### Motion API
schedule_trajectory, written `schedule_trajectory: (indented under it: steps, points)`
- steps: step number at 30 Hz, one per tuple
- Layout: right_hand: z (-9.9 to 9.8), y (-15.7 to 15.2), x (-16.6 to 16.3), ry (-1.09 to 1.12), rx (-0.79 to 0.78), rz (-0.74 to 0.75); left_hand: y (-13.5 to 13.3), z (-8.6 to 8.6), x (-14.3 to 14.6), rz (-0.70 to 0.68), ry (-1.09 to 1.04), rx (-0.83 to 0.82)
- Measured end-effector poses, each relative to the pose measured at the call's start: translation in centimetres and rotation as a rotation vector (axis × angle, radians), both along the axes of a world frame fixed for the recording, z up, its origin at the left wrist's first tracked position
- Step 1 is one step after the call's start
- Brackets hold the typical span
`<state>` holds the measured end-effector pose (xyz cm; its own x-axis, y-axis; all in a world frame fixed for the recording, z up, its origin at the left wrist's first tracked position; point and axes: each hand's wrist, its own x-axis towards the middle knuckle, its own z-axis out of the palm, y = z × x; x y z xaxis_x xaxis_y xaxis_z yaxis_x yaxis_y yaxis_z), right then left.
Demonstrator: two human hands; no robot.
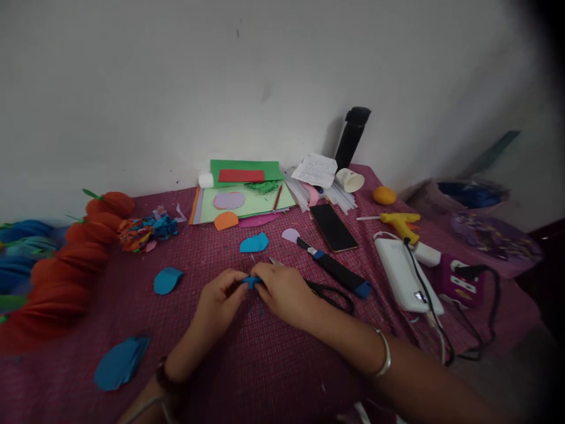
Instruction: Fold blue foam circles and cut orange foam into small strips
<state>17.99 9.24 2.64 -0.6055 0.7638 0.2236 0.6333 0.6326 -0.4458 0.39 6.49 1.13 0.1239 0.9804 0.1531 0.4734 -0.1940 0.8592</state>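
Note:
Both of my hands meet over the red woven tablecloth (265, 365). My left hand (219, 300) and my right hand (285, 291) pinch a small folded piece of blue paper (251, 281) between their fingertips. Black-handled scissors (329, 291) lie just under and to the right of my right hand. Loose blue paper shapes lie around: one (254, 242) beyond my hands, one (166, 280) to the left, and a larger stack (118, 362) at the near left.
A utility knife (335, 268), a phone (333, 227), a white power bank (406, 274) with cables, a yellow glue gun (399, 224) and a purple device (459, 282) lie right. Coloured paper sheets (245, 191), a paper cup (351, 179) and a black bottle (352, 136) sit by the wall. Orange paper pumpkins (75, 253) line the left.

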Motion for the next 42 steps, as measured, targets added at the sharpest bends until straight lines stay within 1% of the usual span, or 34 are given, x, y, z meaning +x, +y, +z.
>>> schedule_trajectory:
  steps: [2,3,5,6,7,9,10,13,15,17,19,22,25,27,30,32,34,37,40,42]
  points:
    - [0.1,0.0,0.0,-0.005,0.015,-0.021,-0.1,-0.1,0.0,-0.020,0.100,0.087]
    - [0.1,0.0,-0.1,-0.033,0.027,-0.016,-0.1,-0.1,-0.2,-0.056,0.144,0.110]
    - [-0.1,0.1,-0.1,-0.126,0.054,0.030,0.3,0.0,-0.9,-0.128,0.228,0.129]
    - [-0.2,0.1,-0.1,-0.167,0.066,0.062,0.7,0.2,-1.4,-0.131,0.268,0.134]
    - [-0.3,0.1,-0.1,-0.192,0.077,0.093,1.4,0.5,-1.9,-0.117,0.308,0.136]
    - [-0.5,0.0,-0.2,-0.198,0.094,0.133,3.3,1.2,-2.9,-0.006,0.378,0.154]
    - [-0.6,-0.1,-0.2,-0.193,0.098,0.143,4.6,1.5,-3.1,0.005,0.423,0.145]
    - [-0.6,-0.4,-0.2,-0.174,0.088,0.148,8.4,2.1,-2.7,-0.109,0.527,0.157]
    - [-0.6,-0.5,-0.1,-0.157,0.072,0.146,10.4,1.8,-1.9,-0.157,0.546,0.153]
    - [-0.6,-0.4,0.1,-0.142,0.059,0.146,11.7,1.1,-1.1,-0.181,0.558,0.133]
    - [-0.7,-0.4,0.2,-0.130,0.052,0.151,12.3,0.5,-0.7,-0.177,0.558,0.105]
    - [-0.9,-0.2,0.3,-0.112,0.042,0.159,12.7,-0.1,-0.6,-0.118,0.531,0.067]
    - [-1.0,-0.1,0.3,-0.093,0.025,0.156,12.3,0.2,-0.7,-0.034,0.476,0.040]
    - [-1.0,0.1,0.4,-0.080,0.011,0.144,11.4,0.6,-0.9,0.015,0.430,0.031]
    - [-0.9,0.3,0.6,-0.038,0.016,0.101,8.7,1.3,-1.3,0.058,0.370,0.023]
    - [-0.7,0.4,0.7,0.013,0.016,0.056,6.4,1.4,-1.5,0.051,0.323,0.003]
    - [-0.5,0.4,0.7,0.047,0.002,0.033,4.2,1.4,-1.3,-0.002,0.233,-0.021]
    - [-0.3,0.3,0.5,0.005,-0.011,0.060,1.7,1.2,-0.8,-0.144,0.241,-0.008]
    - [-0.3,0.1,0.2,-0.026,-0.048,0.055,0.8,1.5,-0.6,-0.251,0.277,0.010]
    - [-0.5,0.0,0.1,0.000,-0.076,0.033,1.1,2.2,-1.0,-0.325,0.272,-0.047]
